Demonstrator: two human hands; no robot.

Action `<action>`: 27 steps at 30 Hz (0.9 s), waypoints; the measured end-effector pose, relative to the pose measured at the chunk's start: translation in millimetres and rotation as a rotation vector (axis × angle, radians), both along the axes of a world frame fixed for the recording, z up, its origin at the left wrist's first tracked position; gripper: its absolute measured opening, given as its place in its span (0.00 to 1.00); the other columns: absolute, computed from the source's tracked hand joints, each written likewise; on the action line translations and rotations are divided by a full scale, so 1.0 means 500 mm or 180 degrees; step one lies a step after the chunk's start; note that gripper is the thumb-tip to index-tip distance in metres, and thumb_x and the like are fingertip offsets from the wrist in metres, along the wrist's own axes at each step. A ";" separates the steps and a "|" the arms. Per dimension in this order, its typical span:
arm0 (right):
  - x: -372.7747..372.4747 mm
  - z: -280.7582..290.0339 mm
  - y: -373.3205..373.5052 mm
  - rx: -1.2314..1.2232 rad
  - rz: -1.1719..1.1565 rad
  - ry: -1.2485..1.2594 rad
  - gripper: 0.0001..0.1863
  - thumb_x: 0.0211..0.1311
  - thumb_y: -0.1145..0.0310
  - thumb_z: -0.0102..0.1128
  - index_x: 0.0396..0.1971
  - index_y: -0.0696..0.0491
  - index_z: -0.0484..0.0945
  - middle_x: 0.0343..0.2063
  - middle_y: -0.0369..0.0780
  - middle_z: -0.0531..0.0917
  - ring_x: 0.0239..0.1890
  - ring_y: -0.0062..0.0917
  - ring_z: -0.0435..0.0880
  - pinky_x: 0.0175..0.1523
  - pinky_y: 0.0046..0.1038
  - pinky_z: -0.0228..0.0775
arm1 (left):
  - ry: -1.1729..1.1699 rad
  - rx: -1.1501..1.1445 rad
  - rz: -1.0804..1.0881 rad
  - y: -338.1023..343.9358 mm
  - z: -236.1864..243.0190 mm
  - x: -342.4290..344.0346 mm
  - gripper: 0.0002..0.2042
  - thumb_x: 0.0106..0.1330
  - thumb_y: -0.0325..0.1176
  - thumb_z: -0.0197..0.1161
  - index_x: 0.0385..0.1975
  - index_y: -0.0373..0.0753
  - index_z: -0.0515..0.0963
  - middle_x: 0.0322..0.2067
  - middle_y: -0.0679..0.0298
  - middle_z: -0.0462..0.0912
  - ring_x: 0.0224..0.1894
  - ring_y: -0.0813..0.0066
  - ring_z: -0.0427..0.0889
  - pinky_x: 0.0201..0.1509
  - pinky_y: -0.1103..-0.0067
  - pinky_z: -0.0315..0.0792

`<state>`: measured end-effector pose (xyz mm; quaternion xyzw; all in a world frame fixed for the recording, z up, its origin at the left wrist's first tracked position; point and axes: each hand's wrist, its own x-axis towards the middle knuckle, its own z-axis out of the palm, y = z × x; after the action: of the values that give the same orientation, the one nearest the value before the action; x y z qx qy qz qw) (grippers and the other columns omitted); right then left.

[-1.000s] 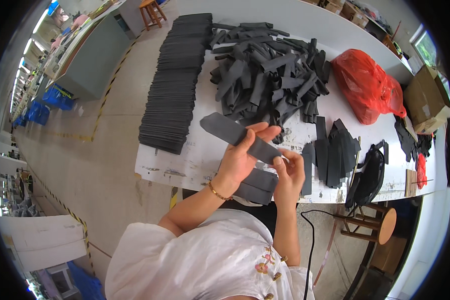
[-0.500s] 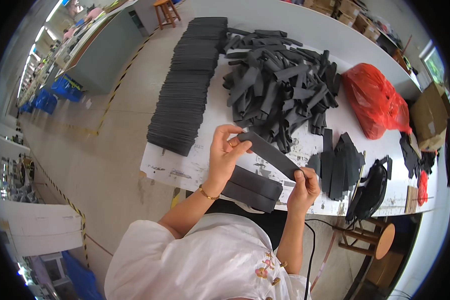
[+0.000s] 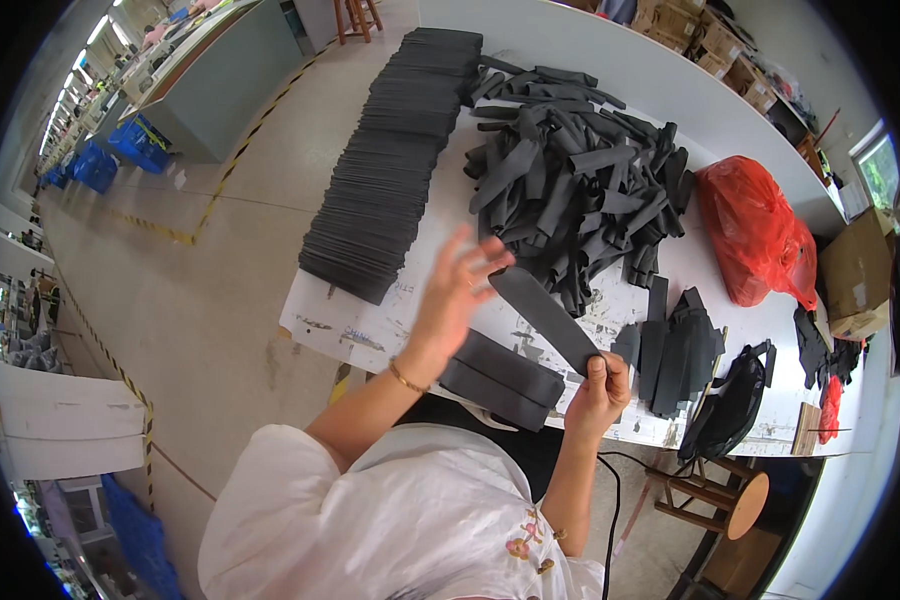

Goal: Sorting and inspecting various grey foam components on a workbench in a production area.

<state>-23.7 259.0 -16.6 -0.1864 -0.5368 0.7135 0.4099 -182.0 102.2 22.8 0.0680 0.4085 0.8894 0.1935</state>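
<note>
A flat, dark grey strip (image 3: 545,318) that looks like fabric slants in front of me, its lower right end pinched between the thumb and fingers of my right hand (image 3: 598,393). Beside its upper left end, my left hand (image 3: 457,293) has its fingers spread and slightly blurred, holding nothing. Below the strip, at the table's near edge, lie wider dark grey pieces (image 3: 500,380) side by side. Beyond my hands is a loose heap of similar dark strips (image 3: 580,190). Along the table's left side runs a long, tightly packed row of dark pieces (image 3: 395,160).
Right of my right hand, flat dark strips (image 3: 675,350) lie fanned in a small stack. Further right are a black bag (image 3: 735,405), a full red plastic bag (image 3: 755,235) and a cardboard box (image 3: 860,280). A wooden stool (image 3: 747,505) stands below the table's edge.
My left hand has let go of the strip's upper end and its fingers have spread apart. My right hand still grips the other end. The view has shifted slightly.
</note>
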 end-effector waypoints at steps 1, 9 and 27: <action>-0.007 0.007 -0.012 -0.0046 0.0043 -0.0017 0.04 0.61 0.75 0.64 0.32 0.60 0.79 0.31 0.34 0.78 0.34 0.15 0.72 0.43 0.17 0.62 | 0.0234 0.0194 -0.0277 0.009 -0.044 0.021 0.26 0.67 0.35 0.59 0.64 0.40 0.61 0.55 0.55 0.74 0.57 0.63 0.76 0.59 0.64 0.72; -0.001 0.096 0.002 0.0821 0.0296 -0.0849 0.19 0.63 0.68 0.62 0.52 0.58 0.76 0.40 0.37 0.79 0.39 0.20 0.76 0.48 0.23 0.68 | 0.0677 -0.0732 -0.0567 0.006 -0.003 0.038 0.08 0.63 0.25 0.65 0.40 0.31 0.81 0.34 0.65 0.85 0.36 0.80 0.82 0.43 0.82 0.77; -0.053 0.153 0.002 0.0703 0.0740 -0.0990 0.11 0.64 0.74 0.60 0.44 0.61 0.77 0.34 0.37 0.81 0.36 0.17 0.78 0.41 0.18 0.68 | 0.0466 -0.0961 -0.1043 0.032 0.007 0.041 0.07 0.65 0.27 0.64 0.37 0.30 0.78 0.31 0.64 0.83 0.32 0.81 0.82 0.36 0.82 0.79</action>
<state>-50.0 260.1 59.9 -0.1849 -0.6863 0.6555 0.2551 -161.4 118.4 26.3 0.1681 0.5333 0.7676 0.3131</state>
